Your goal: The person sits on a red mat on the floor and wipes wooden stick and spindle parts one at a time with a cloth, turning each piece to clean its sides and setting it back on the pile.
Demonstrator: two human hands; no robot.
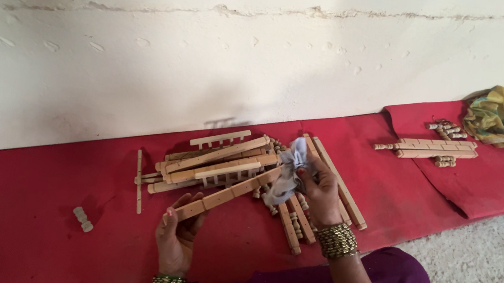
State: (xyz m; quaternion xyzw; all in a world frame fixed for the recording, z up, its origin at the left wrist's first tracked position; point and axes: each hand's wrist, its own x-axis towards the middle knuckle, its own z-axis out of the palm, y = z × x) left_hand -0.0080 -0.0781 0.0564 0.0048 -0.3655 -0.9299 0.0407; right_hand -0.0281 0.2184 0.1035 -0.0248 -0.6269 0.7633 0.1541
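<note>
Left hand [178, 233] grips notched wooden slat [224, 196], right hand [320, 189] clenches pale cloth [288, 167] on its upper end. Centre-frame pile [218, 163] looks mostly undone; small stack [432, 150] upper right.

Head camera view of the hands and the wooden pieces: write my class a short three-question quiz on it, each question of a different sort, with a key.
1. True or false: the left hand holds one end of a notched wooden strip.
2. What does the right hand press against that strip? A) a brush B) a pale cloth C) a hammer
3. Fill in: the pile of wooden pieces lies on a ____ mat.

Key
1. True
2. B
3. red
</note>
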